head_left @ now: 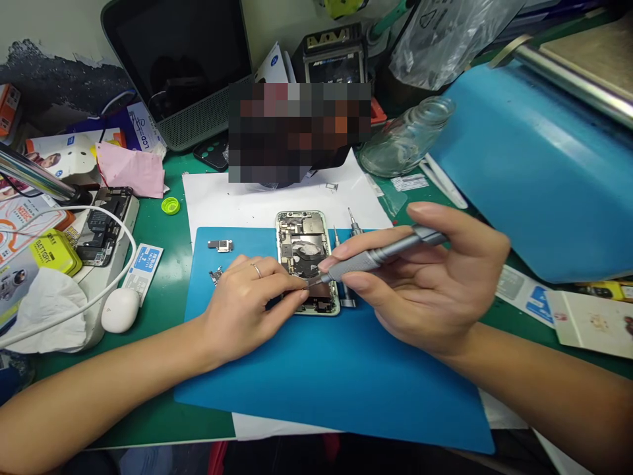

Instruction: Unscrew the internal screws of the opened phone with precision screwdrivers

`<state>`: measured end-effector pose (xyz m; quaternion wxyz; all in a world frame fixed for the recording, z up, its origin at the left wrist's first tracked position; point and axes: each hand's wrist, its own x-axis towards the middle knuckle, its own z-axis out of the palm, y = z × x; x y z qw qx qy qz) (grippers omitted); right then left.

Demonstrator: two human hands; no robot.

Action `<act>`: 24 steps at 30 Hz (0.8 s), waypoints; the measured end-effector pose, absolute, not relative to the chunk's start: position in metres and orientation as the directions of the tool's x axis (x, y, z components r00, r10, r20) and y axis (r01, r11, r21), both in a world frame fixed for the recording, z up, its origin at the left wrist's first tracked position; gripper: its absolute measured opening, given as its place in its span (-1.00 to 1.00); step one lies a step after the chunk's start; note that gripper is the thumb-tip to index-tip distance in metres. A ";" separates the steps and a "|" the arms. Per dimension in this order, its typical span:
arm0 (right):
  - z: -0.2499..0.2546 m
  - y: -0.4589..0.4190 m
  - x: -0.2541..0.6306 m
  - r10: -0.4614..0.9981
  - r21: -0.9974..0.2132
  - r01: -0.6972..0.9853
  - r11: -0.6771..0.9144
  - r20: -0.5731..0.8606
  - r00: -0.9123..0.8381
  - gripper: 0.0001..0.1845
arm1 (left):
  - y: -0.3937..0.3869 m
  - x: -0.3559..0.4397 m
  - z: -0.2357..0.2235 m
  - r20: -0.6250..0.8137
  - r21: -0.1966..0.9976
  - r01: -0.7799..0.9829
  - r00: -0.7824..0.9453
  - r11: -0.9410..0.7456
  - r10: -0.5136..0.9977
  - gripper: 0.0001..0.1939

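Note:
An opened smartphone (pixel 302 227) lies on the blue mat (pixel 336 376) with its inner parts exposed. My right hand (pixel 440 290) grips a grey precision screwdriver (pixel 376 257), its tip pointing down and left to the phone's lower part. By that tip, the thumb and index finger of my left hand (pixel 250 297) are pinched together over the phone's lower left; what they hold, if anything, is too small to make out. Beyond the right fingers lie two more screwdrivers (pixel 355 221), partly hidden. Small metal parts (pixel 221 245) rest on the mat left of the phone.
Behind the phone is white paper (pixel 208 198) and a pixelated dark area. A glass jar (pixel 403 142) leans at the back right, before a blue sheet (pixel 504 171). Left are a power strip (pixel 129 218), a white cable, an earbud case (pixel 120 310) and a green cap (pixel 171 206).

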<state>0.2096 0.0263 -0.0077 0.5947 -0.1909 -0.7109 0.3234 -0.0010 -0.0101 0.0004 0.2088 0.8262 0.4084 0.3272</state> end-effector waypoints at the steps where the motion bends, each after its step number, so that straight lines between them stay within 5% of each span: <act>1: -0.008 0.026 0.210 0.659 -0.689 -0.111 0.716 0.720 -0.219 -0.16 | -0.010 -0.001 0.000 0.376 0.610 0.537 0.452 -0.583 0.809 -0.88; 24: -0.010 0.023 0.210 0.688 -0.714 -0.091 0.694 0.695 -0.207 -0.18 | -0.010 -0.001 0.001 0.358 0.614 0.538 0.462 -0.578 0.811 -0.85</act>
